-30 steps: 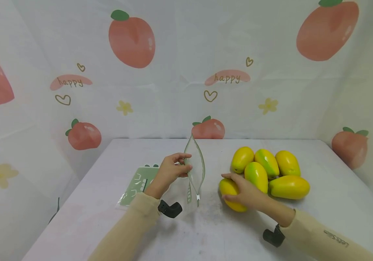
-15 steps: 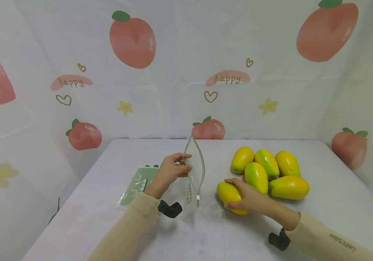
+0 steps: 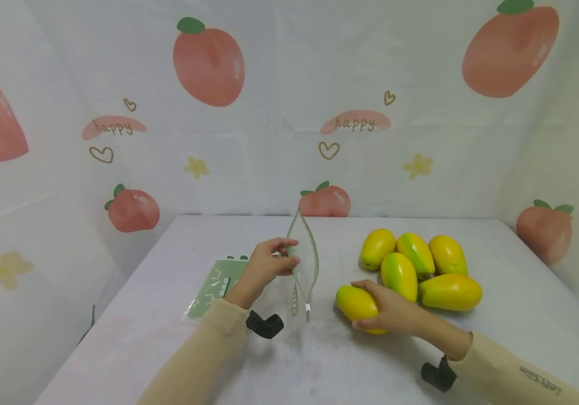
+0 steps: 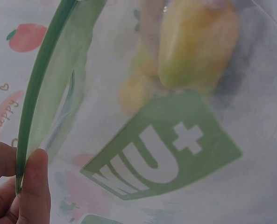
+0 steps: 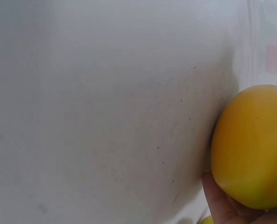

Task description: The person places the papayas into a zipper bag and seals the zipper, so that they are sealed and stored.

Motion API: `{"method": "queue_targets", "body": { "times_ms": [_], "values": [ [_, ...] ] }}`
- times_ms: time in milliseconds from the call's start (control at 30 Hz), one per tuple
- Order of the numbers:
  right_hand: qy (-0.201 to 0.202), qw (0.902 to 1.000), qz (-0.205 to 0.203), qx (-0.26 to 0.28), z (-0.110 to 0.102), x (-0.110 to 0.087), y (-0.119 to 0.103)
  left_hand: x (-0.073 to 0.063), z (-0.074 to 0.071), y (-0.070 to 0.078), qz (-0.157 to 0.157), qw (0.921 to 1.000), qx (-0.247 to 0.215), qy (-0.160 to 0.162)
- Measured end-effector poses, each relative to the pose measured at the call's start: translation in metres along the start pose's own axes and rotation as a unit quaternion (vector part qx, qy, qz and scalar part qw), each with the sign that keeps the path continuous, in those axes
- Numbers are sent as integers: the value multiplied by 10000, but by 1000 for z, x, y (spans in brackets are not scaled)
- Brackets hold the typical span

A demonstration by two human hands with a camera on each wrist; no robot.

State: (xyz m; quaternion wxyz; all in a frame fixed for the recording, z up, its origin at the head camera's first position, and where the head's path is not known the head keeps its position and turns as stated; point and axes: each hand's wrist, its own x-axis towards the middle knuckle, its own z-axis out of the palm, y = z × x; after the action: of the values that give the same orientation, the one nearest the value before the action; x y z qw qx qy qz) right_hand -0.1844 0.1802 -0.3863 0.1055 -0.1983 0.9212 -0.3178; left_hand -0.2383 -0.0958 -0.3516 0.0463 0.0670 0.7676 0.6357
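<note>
My left hand (image 3: 264, 267) pinches one edge of a clear zip bag (image 3: 308, 261) between thumb and fingers. The bag stands upright with its mouth parted, and a white slider (image 3: 308, 307) sits at the near end of its green zip. A green label (image 4: 166, 154) shows on its side in the left wrist view. Right of the bag, my right hand (image 3: 393, 308) grips a yellow mango (image 3: 356, 304), fingers over the far side and thumb on the near side. In the right wrist view, the mango (image 5: 250, 144) lies against the fingers, close over the table.
Several more yellow-green mangoes (image 3: 398, 275) lie grouped behind and right of my right hand. A flat bag with a green print (image 3: 210, 292) lies on the white table (image 3: 269, 371), partly behind my left hand. A printed cloth (image 3: 279, 73) hangs behind the table.
My right hand has shifted slightly nearer and to the right, and the mango in it has turned so that its far end points more left. The left hand and bag stay in place.
</note>
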Motion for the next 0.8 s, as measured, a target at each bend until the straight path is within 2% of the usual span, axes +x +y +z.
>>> {"method": "queue_targets", "body": {
  "times_ms": [267, 467, 800],
  "values": [
    [27, 9999, -138, -24, -2, -1, 2, 0, 0, 0, -32, 10000, 73, 39],
    [51, 10000, -34, -21, -8, -1, -3, 1, 0, -1, -19, 10000, 55, 18],
    [480, 9988, 3, 42, -28, 0, -18, 1, 0, -1, 24, 10000, 37, 35]
  ]
}}
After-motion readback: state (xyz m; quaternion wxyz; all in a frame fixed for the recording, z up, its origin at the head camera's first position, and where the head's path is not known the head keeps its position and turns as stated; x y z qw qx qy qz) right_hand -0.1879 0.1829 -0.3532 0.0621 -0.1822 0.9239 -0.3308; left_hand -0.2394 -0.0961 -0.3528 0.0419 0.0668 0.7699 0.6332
